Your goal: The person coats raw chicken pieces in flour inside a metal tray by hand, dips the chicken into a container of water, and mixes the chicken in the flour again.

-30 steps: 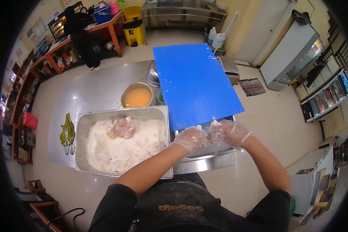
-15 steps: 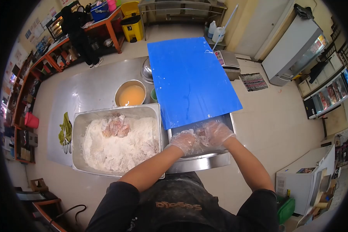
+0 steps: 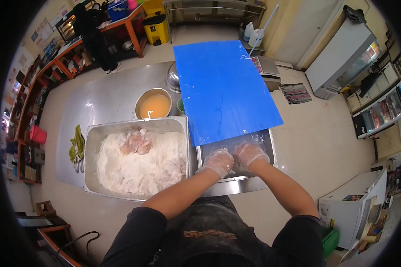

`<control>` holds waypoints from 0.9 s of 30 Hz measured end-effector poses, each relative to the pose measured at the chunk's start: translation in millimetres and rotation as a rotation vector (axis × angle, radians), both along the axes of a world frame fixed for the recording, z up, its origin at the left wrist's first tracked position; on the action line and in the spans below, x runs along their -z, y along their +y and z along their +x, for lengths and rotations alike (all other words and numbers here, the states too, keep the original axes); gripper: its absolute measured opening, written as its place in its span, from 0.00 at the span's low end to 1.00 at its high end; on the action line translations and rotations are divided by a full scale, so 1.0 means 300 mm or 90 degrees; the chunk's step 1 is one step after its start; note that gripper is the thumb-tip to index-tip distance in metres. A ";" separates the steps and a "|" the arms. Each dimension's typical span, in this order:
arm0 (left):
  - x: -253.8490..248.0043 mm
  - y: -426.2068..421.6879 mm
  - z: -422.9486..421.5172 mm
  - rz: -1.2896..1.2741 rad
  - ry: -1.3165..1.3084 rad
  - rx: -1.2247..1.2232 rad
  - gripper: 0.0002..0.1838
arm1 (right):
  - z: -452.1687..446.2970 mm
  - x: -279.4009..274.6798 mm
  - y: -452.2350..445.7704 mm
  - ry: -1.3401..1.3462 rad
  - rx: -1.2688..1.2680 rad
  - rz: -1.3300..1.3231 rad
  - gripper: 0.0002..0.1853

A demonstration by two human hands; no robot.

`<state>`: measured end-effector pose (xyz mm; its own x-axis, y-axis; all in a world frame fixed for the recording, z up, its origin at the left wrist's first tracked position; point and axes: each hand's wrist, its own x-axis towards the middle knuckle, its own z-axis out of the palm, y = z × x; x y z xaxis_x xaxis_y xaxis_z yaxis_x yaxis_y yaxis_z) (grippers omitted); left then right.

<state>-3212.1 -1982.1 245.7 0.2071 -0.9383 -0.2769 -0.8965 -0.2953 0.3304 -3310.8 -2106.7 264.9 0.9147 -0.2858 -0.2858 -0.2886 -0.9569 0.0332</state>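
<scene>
Both hands wear clear plastic gloves dusted with flour. My left hand (image 3: 219, 162) is over the right-hand metal tray (image 3: 272, 153), its fingers curled round something I cannot make out. Beside it, my right hand (image 3: 250, 155) reaches down into the same tray, its fingertips hidden. A blue board (image 3: 227, 89) covers the far part of that tray. To the left, a large metal pan (image 3: 92, 178) holds white flour (image 3: 133, 173) with a pale pink piece of raw meat (image 3: 137, 142) on top.
A bowl of orange liquid (image 3: 155, 106) stands behind the pan. Green cloth (image 3: 77, 144) and scissors (image 3: 78, 165) lie at the left on the steel table (image 3: 107, 93). A person in dark clothes (image 3: 92, 38) stands at the back left counter.
Both hands have lowered into the right-hand tray from near the board's front edge. The pale floured pieces seen between them earlier are no longer visible there. The camera view has shifted slightly.
</scene>
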 end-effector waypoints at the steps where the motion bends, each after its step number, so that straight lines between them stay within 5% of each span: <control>1: -0.016 0.000 0.002 0.014 0.016 0.004 0.13 | -0.008 -0.059 -0.002 0.000 0.001 0.002 0.06; 4: -0.068 -0.016 0.007 0.045 0.042 -0.002 0.10 | -0.031 -0.174 -0.059 0.123 0.038 0.136 0.11; 6: -0.137 -0.012 0.026 0.050 0.069 -0.007 0.10 | -0.067 -0.176 -0.104 -0.088 0.196 0.265 0.15; 9: -0.181 -0.042 0.057 0.077 0.093 0.006 0.12 | -0.092 -0.265 -0.086 -0.171 0.322 0.454 0.17; 16: -0.218 -0.070 0.071 0.146 0.170 0.017 0.12 | -0.113 -0.275 -0.095 -0.168 0.284 0.390 0.21; 18: -0.228 -0.058 0.054 0.084 0.136 0.055 0.11 | -0.113 -0.264 -0.106 -0.231 0.287 0.554 0.16; 19: -0.257 -0.044 0.046 0.026 0.103 0.091 0.11 | -0.108 -0.280 -0.097 -0.231 0.283 0.557 0.16; 21: -0.334 -0.032 0.029 0.052 0.110 0.072 0.11 | -0.077 -0.326 -0.062 -0.081 0.158 0.208 0.13; 23: -0.347 -0.041 0.036 0.089 0.137 0.043 0.12 | -0.069 -0.341 -0.089 0.011 -0.026 0.211 0.14; 27: -0.420 0.009 0.014 0.012 0.210 0.013 0.13 | -0.063 -0.365 -0.036 -0.115 0.117 0.271 0.11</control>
<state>-3207.8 -1979.3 371.7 0.0849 -0.9355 -0.3431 -0.7482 -0.2873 0.5981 -3329.7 -2117.4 374.3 0.9056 -0.3400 -0.2534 -0.4193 -0.8068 -0.4162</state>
